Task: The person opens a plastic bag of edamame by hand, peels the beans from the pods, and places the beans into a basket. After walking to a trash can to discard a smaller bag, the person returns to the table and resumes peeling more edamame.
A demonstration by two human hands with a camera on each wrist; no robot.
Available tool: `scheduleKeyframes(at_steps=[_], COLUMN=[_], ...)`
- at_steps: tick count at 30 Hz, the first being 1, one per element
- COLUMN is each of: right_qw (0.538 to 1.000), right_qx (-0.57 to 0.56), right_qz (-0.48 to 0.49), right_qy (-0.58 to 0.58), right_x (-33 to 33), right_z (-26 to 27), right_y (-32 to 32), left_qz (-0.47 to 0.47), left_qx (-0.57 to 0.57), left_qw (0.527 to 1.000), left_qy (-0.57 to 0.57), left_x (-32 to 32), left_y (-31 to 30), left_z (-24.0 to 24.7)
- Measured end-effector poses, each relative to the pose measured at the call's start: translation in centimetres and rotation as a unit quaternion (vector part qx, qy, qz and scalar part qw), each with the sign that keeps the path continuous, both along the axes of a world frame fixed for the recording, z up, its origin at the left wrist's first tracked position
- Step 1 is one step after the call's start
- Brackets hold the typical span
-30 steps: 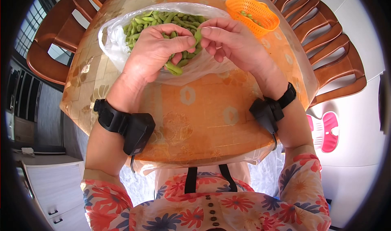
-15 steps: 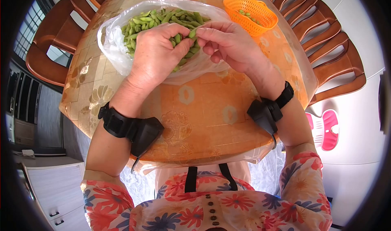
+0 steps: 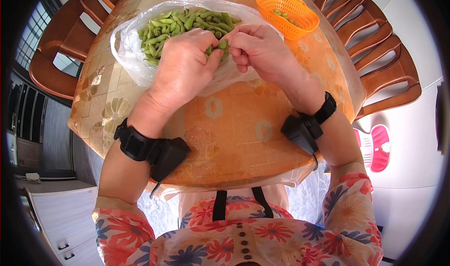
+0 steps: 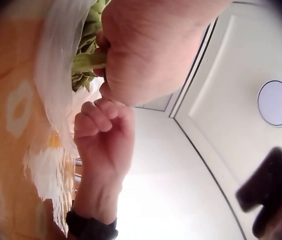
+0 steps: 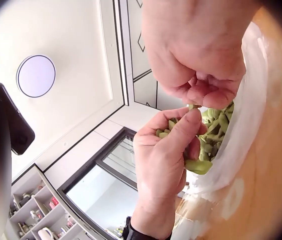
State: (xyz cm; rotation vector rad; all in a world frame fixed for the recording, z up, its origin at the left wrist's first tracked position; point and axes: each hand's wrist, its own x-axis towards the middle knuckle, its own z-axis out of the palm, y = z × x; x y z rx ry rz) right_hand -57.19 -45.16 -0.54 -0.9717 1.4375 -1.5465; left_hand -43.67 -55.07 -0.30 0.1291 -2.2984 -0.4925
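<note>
My left hand (image 3: 185, 64) holds several green edamame pods in its curled fingers. One pod (image 3: 222, 44) is pinched between its thumb and forefinger. Close against those fingertips, my right hand (image 3: 258, 50) pinches the end of the same pod, its other fingers curled in. In the right wrist view another pod (image 5: 198, 166) pokes out from the bottom of the left fist. Both hands are over the near side of a clear plastic bag (image 3: 125, 48), which lies open with a heap of edamame pods (image 3: 164, 26) inside.
Beyond the right hand stands an orange plastic basket (image 3: 305, 27) with some green beans (image 3: 283, 15) in it. A patterned, plastic-covered table (image 3: 225, 144) bears everything. Wooden chairs (image 3: 382, 45) line its right side, and another chair (image 3: 61, 45) is at the left.
The left hand has turned over more, hiding the pod that hung below it in the head view. The right hand has moved slightly left, its fingers curling tighter.
</note>
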Motion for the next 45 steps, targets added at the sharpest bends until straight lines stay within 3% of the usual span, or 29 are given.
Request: scheduleKeyframes(at_steps=[5, 7, 8, 10, 11, 13, 16, 20, 23, 25, 27, 34, 37, 39, 40, 42, 45], right_qw=[1.0, 1.0, 1.0, 1.0, 1.0, 1.0, 1.0, 0.999, 0.999, 0.998, 0.991, 0.978, 0.953, 0.912, 0.912, 0.86, 0.874], right_qx=[-0.024, -0.03, -0.027, -0.022, -0.022, -0.021, -0.009, 0.004, 0.022, 0.038, 0.071, 0.069, 0.093, 0.06, 0.061, 0.055, 0.065], right_qz=[-0.002, 0.005, 0.001, -0.003, 0.0, 0.003, 0.01, 0.025, 0.042, 0.052, 0.064, 0.06, 0.039, 0.019, 0.02, -0.001, -0.075], right_qy=[-0.001, -0.005, -0.009, -0.012, -0.011, -0.011, -0.012, -0.021, -0.008, 0.005, 0.094, 0.189, 0.285, 0.405, 0.406, 0.507, 0.475], right_x=[0.2, 0.2, 0.2, 0.3, 0.3, 0.3, 0.2, 0.0, -0.2, -0.4, -0.5, -0.3, 0.1, 0.1, 0.2, 0.3, -3.3], right_z=[-0.4, -0.3, -0.1, 0.1, 0.2, 0.2, 0.3, 0.2, 0.7, 1.0, 1.1, 2.0, 2.2, 2.2, 2.5, 3.6, 5.0], right_y=[-0.1, -0.1, -0.1, 0.1, 0.1, 0.1, 0.2, 0.3, 0.6, 0.6, 0.6, 1.0, 1.0, 1.0, 1.1, 1.4, 1.8], left_qz=[0.013, 0.006, 0.006, -0.092, -0.093, -0.129, -0.132, -0.15, -0.132, -0.118, -0.125, -0.133, -0.138, -0.138, -0.131, -0.123, -0.162], left_qx=[-0.026, 0.15, 0.15, 0.449, 0.45, 0.56, 0.611, 0.629, 0.599, 0.538, 0.539, 0.544, 0.53, 0.52, 0.513, 0.508, 0.61], left_qw=[1.0, 0.988, 0.988, 0.886, 0.885, 0.815, 0.778, 0.76, 0.786, 0.83, 0.828, 0.814, 0.822, 0.827, 0.832, 0.836, 0.77], left_qy=[0.01, -0.041, -0.041, -0.073, -0.073, -0.072, -0.058, -0.062, -0.081, -0.088, -0.094, -0.154, -0.158, -0.161, -0.166, -0.168, -0.096], left_x=[0.0, 0.1, 0.1, 0.0, 0.1, 0.3, 0.4, 0.5, 0.5, 0.5, 0.5, 0.6, 0.5, 0.4, 0.4, 0.5, 0.6], left_y=[-0.2, -0.5, -0.8, -1.4, -1.4, -1.4, -1.6, -2.1, -1.9, -1.7, -1.6, -1.6, -1.6, -1.5, -1.4, -1.4, -2.4], left_z=[-0.2, -0.3, -0.2, 0.1, 0.3, 0.9, 0.9, 0.7, 1.0, 1.1, 1.0, 1.5, 1.3, 1.2, 1.3, 1.4, 1.5])
